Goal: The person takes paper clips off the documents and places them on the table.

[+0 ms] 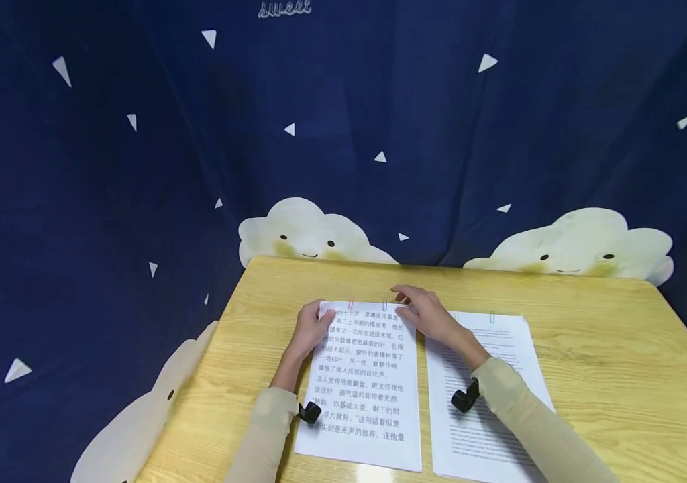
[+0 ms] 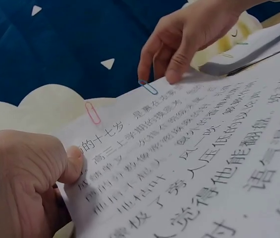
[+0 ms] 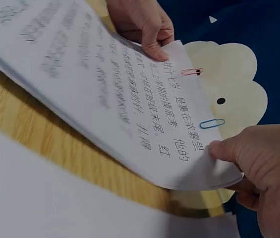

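A stack of white sheets [image 1: 367, 396] with large printed Chinese characters lies in front of me. Its top edge carries a pink-red paper clip [image 2: 93, 113] and a blue paper clip [image 3: 212, 123]. At the upper left corner my left hand [image 1: 312, 327] grips the sheets, thumb on the printed face and the other fingers beneath. My right hand [image 1: 431, 315] pinches the upper right corner beside the blue clip, its thumb on top. The right wrist view shows that corner raised off the table and the sheets bending.
A second stack of sheets [image 1: 470, 443] with smaller print lies to the right, partly under my right forearm. A green paper clip [image 1: 492, 316] sits on its top edge. Beneath both is a wooden table [image 1: 609, 349]; a dark blue curtain [image 1: 343, 181] with clouds hangs behind.
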### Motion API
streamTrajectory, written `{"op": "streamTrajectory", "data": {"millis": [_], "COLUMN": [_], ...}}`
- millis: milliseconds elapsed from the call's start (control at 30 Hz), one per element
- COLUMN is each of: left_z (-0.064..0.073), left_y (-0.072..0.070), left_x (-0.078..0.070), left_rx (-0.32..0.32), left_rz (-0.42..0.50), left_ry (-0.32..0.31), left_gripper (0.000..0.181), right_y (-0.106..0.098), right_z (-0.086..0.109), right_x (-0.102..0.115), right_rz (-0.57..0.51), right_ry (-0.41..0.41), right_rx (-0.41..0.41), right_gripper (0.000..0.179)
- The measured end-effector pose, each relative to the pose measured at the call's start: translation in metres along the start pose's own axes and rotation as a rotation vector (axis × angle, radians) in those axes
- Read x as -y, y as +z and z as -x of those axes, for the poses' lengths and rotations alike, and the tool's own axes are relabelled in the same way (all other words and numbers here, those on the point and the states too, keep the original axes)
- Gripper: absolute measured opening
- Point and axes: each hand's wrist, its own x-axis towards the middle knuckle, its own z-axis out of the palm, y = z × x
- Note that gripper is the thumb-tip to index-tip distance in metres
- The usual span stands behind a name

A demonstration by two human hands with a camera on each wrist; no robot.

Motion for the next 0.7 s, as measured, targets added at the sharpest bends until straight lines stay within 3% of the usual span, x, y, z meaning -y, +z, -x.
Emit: {"op": "streamTrajectory", "data": {"millis": [167,300,467,700], "left_z": [0.002,0.004,0.005,0.011], "left_y": [-0.008,-0.016,-0.026,-0.028], "left_x": [-0.013,-0.031,-0.059,-0.102], "left_rx": [0.019,0.059,0.12,0.084], "left_rz": [0.086,0.152,0.191,0.162], "left_ry": [0.016,0.059,0.099,0.155], "left_gripper": [0.008,0.015,0.023,0.021], "right_y": [0.001,-0.002,-0.017,-0.039], "right_z": [-0.005,-0.004,0.001,0.009], "right_x": [0.005,0.012,0.027,0.047], "right_rz": [-0.148,-0.2,-0.274,-0.374], "right_ry": [-0.062,-0.09,-0.064,0.006], "right_rx": [-0.08,-0.177,-0.271,-0.315], "right_gripper": [0.022,0.013,0.012,0.014]}}
